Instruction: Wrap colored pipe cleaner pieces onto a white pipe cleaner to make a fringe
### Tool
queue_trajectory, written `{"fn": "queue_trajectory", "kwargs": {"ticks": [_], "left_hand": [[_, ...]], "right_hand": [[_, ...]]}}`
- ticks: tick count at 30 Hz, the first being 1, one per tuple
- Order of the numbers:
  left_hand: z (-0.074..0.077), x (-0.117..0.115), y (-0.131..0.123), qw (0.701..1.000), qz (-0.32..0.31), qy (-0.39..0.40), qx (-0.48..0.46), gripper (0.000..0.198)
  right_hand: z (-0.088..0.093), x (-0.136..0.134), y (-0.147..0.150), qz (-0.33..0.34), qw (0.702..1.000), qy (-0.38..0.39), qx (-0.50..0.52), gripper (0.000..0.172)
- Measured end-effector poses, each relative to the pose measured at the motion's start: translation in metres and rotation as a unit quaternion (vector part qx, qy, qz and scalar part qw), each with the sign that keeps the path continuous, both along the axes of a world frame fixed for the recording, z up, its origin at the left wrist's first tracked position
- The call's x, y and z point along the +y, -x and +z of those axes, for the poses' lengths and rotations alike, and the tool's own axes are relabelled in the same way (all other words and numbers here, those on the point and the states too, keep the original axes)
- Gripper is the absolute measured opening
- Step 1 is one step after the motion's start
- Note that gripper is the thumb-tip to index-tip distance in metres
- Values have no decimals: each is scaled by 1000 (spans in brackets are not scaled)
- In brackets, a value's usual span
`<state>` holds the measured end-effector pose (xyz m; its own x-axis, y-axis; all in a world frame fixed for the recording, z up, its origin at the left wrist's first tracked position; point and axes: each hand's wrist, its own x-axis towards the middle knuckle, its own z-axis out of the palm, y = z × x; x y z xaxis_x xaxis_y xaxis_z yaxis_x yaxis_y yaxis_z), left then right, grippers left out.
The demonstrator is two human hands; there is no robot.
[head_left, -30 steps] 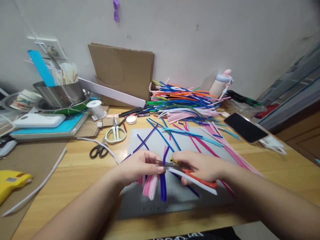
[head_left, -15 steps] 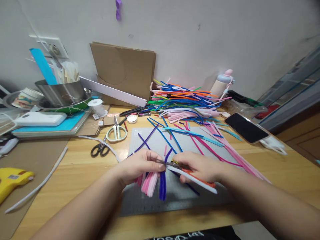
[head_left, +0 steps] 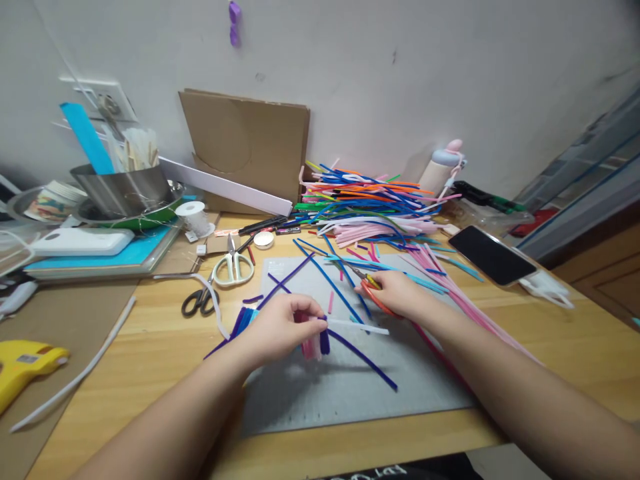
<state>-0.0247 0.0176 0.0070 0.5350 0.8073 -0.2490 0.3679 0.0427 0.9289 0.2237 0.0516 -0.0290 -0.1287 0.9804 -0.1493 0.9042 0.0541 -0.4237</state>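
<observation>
My left hand (head_left: 287,327) is pinched round a small bundle of bent pipe cleaners (head_left: 312,347) in pink, pale pink and dark purple, held over the grey cutting mat (head_left: 350,400). A white pipe cleaner (head_left: 363,327) sticks out to the right from its fingertips. Closed round a pair of pliers (head_left: 373,293) with orange and yellow handles, my right hand (head_left: 397,293) is to the right of the bundle, apart from it. The plier tips point up and left. Loose purple pipe cleaners (head_left: 367,360) lie on the mat, with blue ones (head_left: 337,287) behind.
A heap of coloured pipe cleaners (head_left: 370,200) lies at the back before the wall. White-handled scissors (head_left: 233,267) and black-handled scissors (head_left: 200,301) lie to the left. A yellow glue gun (head_left: 30,367) is at far left, a phone (head_left: 493,255) at right.
My right hand has moved away from the bundle, up and right, with the pliers. The purple end that stood up above my left fingers no longer stands up.
</observation>
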Motion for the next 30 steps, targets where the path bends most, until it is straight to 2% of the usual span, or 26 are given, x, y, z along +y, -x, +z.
{"fn": "queue_trajectory", "kwargs": {"ticks": [3, 5, 7, 10, 13, 19, 26, 30], "left_hand": [[0, 0, -2, 999, -2, -51, 16, 11], [-1, 1, -2, 998, 2, -61, 22, 11], [-1, 2, -2, 998, 6, -65, 14, 10], [-2, 1, -3, 997, 10, -73, -7, 9], [-5, 1, -4, 997, 11, -64, -36, 9], [-12, 4, -4, 997, 24, -43, -63, 11], [-7, 3, -6, 997, 58, -51, 9, 11], [-11, 3, -7, 996, 61, -71, -6, 9]], "right_hand": [[11, 1, -5, 19, 995, -49, -83, 35], [23, -8, 5, 26, 991, -110, -74, 31], [36, -22, 23, 77, 987, -139, 16, 27], [46, -40, 52, 151, 975, -76, 142, 22], [40, -48, 69, 154, 960, -30, 233, 18], [16, -44, 72, 51, 919, 71, 383, 18], [11, -48, 78, 48, 907, 42, 416, 16], [8, -51, 80, 32, 914, 18, 404, 13]]}}
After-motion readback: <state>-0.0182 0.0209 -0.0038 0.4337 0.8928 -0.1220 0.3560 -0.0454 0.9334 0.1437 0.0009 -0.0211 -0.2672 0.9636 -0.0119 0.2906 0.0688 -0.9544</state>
